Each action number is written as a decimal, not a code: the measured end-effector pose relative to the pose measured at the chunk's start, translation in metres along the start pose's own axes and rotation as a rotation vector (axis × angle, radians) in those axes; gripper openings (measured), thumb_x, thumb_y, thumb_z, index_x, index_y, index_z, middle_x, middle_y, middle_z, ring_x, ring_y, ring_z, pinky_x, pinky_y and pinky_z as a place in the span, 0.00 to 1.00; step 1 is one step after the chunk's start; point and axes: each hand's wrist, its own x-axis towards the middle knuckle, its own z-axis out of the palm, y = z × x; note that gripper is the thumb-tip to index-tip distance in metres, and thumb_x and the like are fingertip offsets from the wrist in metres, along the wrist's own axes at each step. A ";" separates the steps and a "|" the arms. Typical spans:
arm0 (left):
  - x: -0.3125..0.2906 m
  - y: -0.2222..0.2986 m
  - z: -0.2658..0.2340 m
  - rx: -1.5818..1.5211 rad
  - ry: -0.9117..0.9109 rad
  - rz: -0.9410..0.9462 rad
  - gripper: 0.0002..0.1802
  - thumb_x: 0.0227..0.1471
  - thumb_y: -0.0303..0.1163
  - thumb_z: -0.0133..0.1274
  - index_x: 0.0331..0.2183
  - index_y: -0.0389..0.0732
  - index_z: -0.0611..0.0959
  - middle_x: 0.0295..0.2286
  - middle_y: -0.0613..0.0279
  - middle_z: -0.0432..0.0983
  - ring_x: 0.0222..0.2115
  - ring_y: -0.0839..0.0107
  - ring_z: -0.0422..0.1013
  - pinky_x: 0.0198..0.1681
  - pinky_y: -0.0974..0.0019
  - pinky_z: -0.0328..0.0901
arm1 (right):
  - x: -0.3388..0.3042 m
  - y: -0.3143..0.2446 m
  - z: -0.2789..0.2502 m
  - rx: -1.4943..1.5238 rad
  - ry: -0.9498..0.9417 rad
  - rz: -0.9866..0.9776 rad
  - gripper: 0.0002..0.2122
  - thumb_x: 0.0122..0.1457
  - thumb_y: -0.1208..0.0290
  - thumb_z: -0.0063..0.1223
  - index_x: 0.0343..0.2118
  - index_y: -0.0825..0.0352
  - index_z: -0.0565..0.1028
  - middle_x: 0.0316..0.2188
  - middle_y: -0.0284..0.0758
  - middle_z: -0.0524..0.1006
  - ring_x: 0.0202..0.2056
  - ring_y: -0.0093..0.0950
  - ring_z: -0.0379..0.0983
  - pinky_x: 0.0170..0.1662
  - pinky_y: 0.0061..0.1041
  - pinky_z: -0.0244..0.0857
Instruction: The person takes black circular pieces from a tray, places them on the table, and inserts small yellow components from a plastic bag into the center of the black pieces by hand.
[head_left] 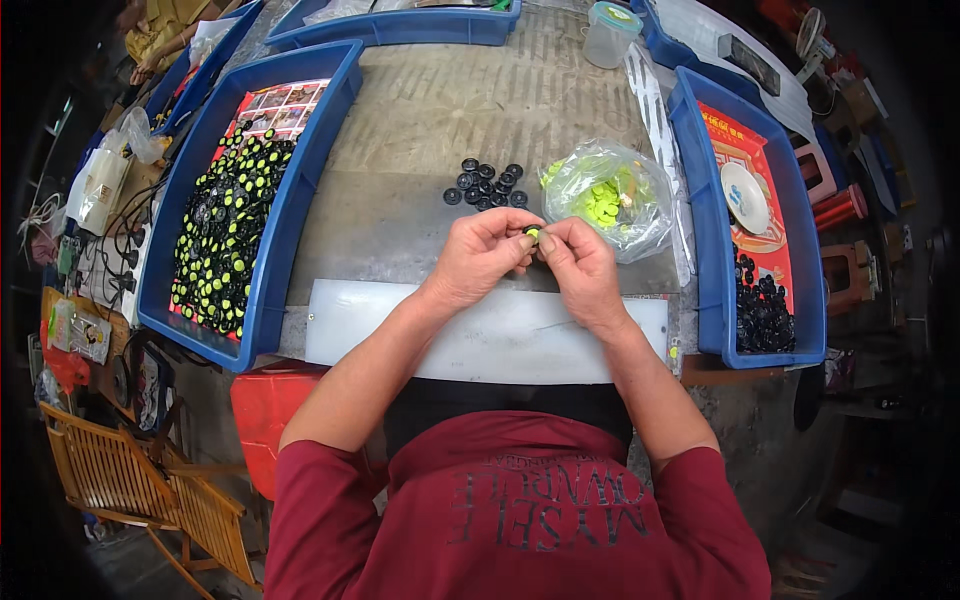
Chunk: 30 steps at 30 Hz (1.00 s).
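Observation:
My left hand (478,256) and my right hand (582,270) meet over the middle of the worktable. Between their fingertips they pinch a small black wheel with a yellow-green disc (533,231) on it. The fingers partly cover this piece. Just beyond my left hand, several loose black wheels (484,184) lie in a cluster on the tabletop. Beyond my right hand sits an open clear plastic bag (648,222) with thin yellow-green discs (603,203) inside. A few yellow-green bits show at the bag's left side.
On the left, a blue tray (262,300) holds many black wheels with yellow-green centres (225,220). The blue tray on the right (708,215) contains plain black wheels (765,312) and a white dish (744,197). A white board (480,340) lines the near edge; a lidded plastic tub (610,40) stands far back.

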 end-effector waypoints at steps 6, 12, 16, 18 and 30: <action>0.002 0.003 0.000 -0.120 -0.007 -0.105 0.12 0.47 0.25 0.46 0.36 0.33 0.73 0.23 0.63 0.70 0.22 0.78 0.65 0.27 0.75 0.63 | 0.000 -0.009 -0.002 0.247 -0.042 0.123 0.06 0.55 0.74 0.41 0.27 0.71 0.68 0.23 0.29 0.70 0.26 0.14 0.64 0.30 0.14 0.61; 0.002 0.002 -0.003 -0.124 -0.023 -0.127 0.13 0.46 0.26 0.46 0.37 0.33 0.73 0.23 0.62 0.70 0.22 0.77 0.65 0.27 0.75 0.63 | 0.000 -0.009 -0.005 0.169 -0.061 0.098 0.06 0.54 0.74 0.42 0.28 0.72 0.68 0.24 0.30 0.70 0.27 0.14 0.64 0.30 0.15 0.61; 0.001 0.001 -0.004 -0.124 -0.014 -0.136 0.13 0.46 0.25 0.47 0.37 0.32 0.73 0.24 0.62 0.70 0.22 0.77 0.66 0.27 0.75 0.63 | 0.000 -0.009 -0.005 0.151 -0.060 0.080 0.06 0.54 0.74 0.43 0.28 0.72 0.69 0.23 0.29 0.71 0.26 0.14 0.64 0.29 0.14 0.61; 0.001 0.002 -0.004 -0.103 -0.018 -0.125 0.13 0.46 0.24 0.47 0.37 0.32 0.73 0.24 0.62 0.71 0.22 0.77 0.66 0.27 0.75 0.63 | 0.001 -0.007 -0.005 0.119 -0.054 0.082 0.06 0.53 0.74 0.44 0.27 0.72 0.69 0.21 0.29 0.71 0.25 0.14 0.64 0.28 0.15 0.60; -0.002 0.006 0.001 0.216 -0.047 -0.003 0.12 0.45 0.22 0.46 0.36 0.32 0.74 0.24 0.65 0.69 0.22 0.81 0.64 0.27 0.78 0.62 | -0.001 -0.004 -0.003 -0.109 -0.008 -0.051 0.04 0.50 0.75 0.45 0.25 0.71 0.68 0.18 0.35 0.71 0.21 0.21 0.66 0.24 0.20 0.59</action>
